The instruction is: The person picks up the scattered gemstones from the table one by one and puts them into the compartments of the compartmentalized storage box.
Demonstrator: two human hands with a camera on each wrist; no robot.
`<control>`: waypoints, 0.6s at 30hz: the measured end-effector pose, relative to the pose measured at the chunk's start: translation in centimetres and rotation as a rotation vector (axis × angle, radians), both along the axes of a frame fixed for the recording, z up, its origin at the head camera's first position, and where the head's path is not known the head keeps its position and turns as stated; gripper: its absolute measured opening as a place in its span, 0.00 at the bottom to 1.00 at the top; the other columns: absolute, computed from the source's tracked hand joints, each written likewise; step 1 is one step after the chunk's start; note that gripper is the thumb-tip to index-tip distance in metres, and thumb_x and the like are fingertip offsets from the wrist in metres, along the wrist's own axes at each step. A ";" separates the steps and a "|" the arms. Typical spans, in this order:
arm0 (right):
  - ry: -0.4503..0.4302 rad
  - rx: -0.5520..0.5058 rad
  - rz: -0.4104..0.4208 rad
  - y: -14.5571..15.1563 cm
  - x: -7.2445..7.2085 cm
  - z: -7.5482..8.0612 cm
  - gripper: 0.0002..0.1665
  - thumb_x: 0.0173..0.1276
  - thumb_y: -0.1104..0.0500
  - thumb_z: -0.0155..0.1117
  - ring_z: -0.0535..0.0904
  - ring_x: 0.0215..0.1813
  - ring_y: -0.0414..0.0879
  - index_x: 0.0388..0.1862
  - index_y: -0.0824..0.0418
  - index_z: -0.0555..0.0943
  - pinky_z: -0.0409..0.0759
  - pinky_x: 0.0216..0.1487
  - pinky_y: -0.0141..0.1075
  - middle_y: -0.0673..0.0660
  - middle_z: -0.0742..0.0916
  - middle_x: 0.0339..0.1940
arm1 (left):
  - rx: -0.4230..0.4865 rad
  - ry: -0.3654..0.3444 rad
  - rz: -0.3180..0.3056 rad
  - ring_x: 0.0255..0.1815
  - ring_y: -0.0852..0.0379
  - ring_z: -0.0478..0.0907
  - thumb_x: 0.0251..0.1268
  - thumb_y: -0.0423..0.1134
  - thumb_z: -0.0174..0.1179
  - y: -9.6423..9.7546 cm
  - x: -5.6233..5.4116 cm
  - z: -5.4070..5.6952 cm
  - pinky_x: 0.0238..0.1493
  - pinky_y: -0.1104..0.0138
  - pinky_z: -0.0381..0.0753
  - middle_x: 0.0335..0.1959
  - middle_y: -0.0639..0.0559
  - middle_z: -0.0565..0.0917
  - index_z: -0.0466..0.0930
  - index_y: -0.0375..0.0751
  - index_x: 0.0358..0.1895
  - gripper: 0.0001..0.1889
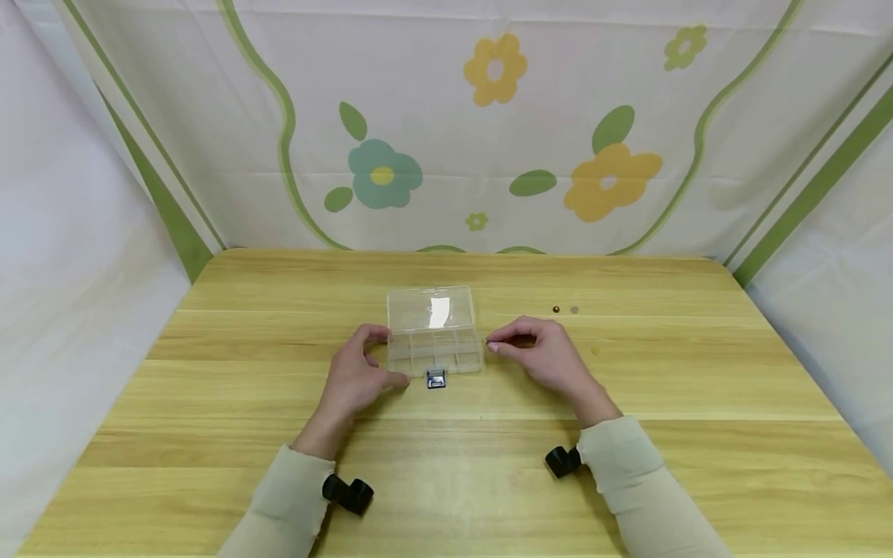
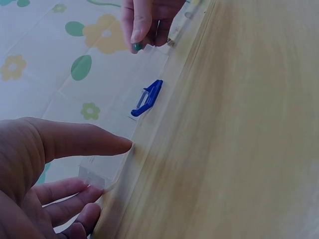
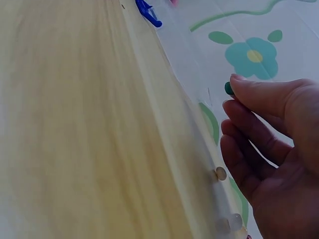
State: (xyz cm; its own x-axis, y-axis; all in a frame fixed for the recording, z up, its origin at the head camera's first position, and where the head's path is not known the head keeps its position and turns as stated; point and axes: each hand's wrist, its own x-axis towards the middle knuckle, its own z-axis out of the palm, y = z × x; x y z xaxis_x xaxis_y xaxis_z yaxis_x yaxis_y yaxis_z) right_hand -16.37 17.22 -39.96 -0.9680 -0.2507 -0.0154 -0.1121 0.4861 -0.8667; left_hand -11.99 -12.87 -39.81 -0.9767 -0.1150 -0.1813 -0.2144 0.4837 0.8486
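A clear plastic compartment box (image 1: pixel 422 364) lies on the table with its transparent lid (image 1: pixel 412 311) raised at the back. On its front edge is a blue latch (image 2: pixel 147 98). My left hand (image 1: pixel 356 376) holds the box's left end, thumb at the front edge and fingers round the left side. Between thumb and forefinger, my right hand (image 1: pixel 547 358) pinches a small green bead (image 3: pixel 229 88) just off the box's right end. The compartments' contents cannot be made out.
Beyond the right hand, a brown bead (image 1: pixel 556 309) lies beside a pale, clear bead (image 1: pixel 575 309). Closer in is a yellowish bead (image 1: pixel 595 351). The wooden table (image 1: pixel 446 480) ends at a flowered cloth (image 1: pixel 432 93) behind.
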 end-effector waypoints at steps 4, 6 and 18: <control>-0.017 -0.005 0.016 -0.3 0.0 -0.2 0.06 0.69 0.54 0.79 0.86 0.51 0.47 0.45 0.48 0.94 0.83 0.52 0.37 0.48 0.94 0.46 | 0.004 -0.003 0.000 0.46 0.48 0.73 0.46 0.31 0.82 0.0 0.0 0.0 0.42 0.63 0.71 0.70 0.46 0.82 0.77 0.45 0.67 0.40; -0.019 -0.003 0.022 -0.4 0.0 -0.3 0.07 0.69 0.54 0.80 0.86 0.51 0.47 0.45 0.47 0.94 0.82 0.53 0.38 0.48 0.94 0.46 | 0.002 -0.004 0.002 0.46 0.48 0.73 0.46 0.31 0.82 0.0 0.0 0.0 0.43 0.63 0.71 0.70 0.46 0.82 0.78 0.45 0.68 0.40; 0.000 -0.030 0.068 -0.8 0.0 -1.0 0.08 0.68 0.56 0.80 0.86 0.49 0.47 0.44 0.45 0.95 0.83 0.48 0.35 0.48 0.93 0.45 | -0.001 -0.020 0.015 0.48 0.48 0.73 0.45 0.31 0.83 0.1 -0.1 0.1 0.44 0.62 0.71 0.71 0.46 0.82 0.77 0.45 0.68 0.41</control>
State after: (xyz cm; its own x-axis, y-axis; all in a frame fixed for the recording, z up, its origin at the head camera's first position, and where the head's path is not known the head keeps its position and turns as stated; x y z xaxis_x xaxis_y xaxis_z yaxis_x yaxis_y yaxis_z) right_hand -16.38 16.46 -40.92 -0.9486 -0.3163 -0.0067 -0.1442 0.4509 -0.8809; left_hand -12.05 -12.73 -39.75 -0.9711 -0.1294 -0.2005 -0.2383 0.4815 0.8434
